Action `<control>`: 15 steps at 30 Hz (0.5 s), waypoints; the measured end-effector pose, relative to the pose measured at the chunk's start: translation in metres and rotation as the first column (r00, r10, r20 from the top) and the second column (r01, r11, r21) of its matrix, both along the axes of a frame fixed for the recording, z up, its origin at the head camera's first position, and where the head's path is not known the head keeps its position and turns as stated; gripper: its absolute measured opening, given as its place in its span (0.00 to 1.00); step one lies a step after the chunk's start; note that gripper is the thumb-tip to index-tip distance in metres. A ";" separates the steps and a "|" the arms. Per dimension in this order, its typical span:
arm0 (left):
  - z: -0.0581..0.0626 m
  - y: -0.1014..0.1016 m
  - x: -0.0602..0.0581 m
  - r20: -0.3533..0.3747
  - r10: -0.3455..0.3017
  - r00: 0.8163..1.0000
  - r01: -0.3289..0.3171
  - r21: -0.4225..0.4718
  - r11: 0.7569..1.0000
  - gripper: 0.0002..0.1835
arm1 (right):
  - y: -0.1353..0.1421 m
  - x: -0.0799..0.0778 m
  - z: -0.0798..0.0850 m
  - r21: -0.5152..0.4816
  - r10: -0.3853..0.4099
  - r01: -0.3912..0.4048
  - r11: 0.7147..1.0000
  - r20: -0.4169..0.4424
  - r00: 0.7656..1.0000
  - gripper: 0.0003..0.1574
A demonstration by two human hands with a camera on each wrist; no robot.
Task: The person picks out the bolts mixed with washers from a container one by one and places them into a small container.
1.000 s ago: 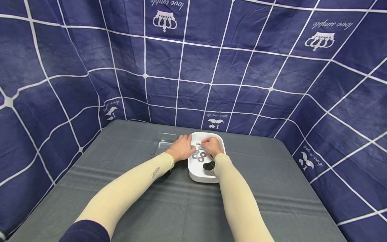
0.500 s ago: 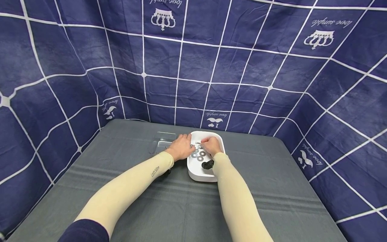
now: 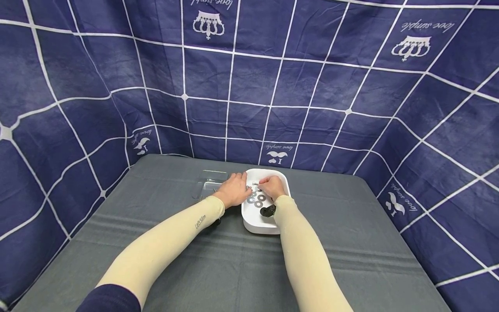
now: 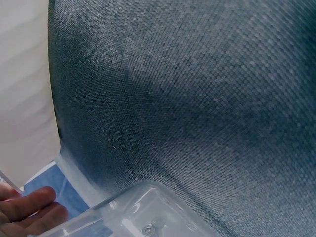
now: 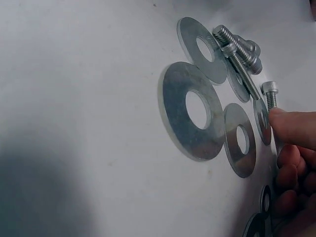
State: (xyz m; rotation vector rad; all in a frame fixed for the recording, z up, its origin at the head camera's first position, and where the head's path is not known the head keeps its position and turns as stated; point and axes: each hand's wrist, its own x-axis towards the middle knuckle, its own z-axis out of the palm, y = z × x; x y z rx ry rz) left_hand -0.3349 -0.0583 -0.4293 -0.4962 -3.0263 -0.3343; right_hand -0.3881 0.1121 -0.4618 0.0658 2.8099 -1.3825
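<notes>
My left hand (image 3: 233, 190) holds the left wall of a white tray (image 3: 261, 226), its thumb inside the rim and its fingers toward the outside. The left wrist view catches those fingertips (image 4: 42, 210) beside the tray's outer wall. Inside the tray, my right hand (image 3: 274, 187) pinches a silver socket head screw (image 5: 270, 89) between thumb and fingers, the screw's head poking out above the thumb. Flat metal washers (image 5: 192, 111) lie on the tray floor beside this hand, and more screws (image 5: 242, 54) are heaped partly over them.
A clear plastic box (image 3: 210, 185) stands left of the tray, partly behind my left hand; a small shiny part (image 4: 148, 230) shows through it. Grey cloth (image 3: 234, 268) covers the table. A blue curtain (image 3: 249, 78) with white lines hangs around the back and sides.
The head view has shifted slightly. Both hands keep nearly the same places at the tray, the right one still low among the washers and screws.
</notes>
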 end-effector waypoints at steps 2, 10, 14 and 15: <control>-0.001 0.000 0.000 -0.003 0.006 1.000 -0.006 0.000 1.000 0.37 | 0.000 0.000 0.000 0.004 0.004 -0.004 1.000 0.001 1.000 0.08; -0.004 0.002 -0.001 -0.029 0.012 1.000 -0.012 -0.005 1.000 0.35 | 0.000 -0.002 -0.003 0.027 0.009 -0.009 1.000 -0.007 1.000 0.07; -0.003 0.003 -0.001 -0.035 0.013 0.999 -0.014 -0.012 1.000 0.35 | 0.000 -0.003 -0.003 0.063 0.003 -0.002 0.998 -0.021 1.000 0.05; -0.003 0.003 -0.001 -0.037 0.013 0.999 -0.014 -0.013 1.000 0.35 | 0.000 -0.004 -0.003 0.075 -0.001 0.003 0.997 -0.024 1.000 0.05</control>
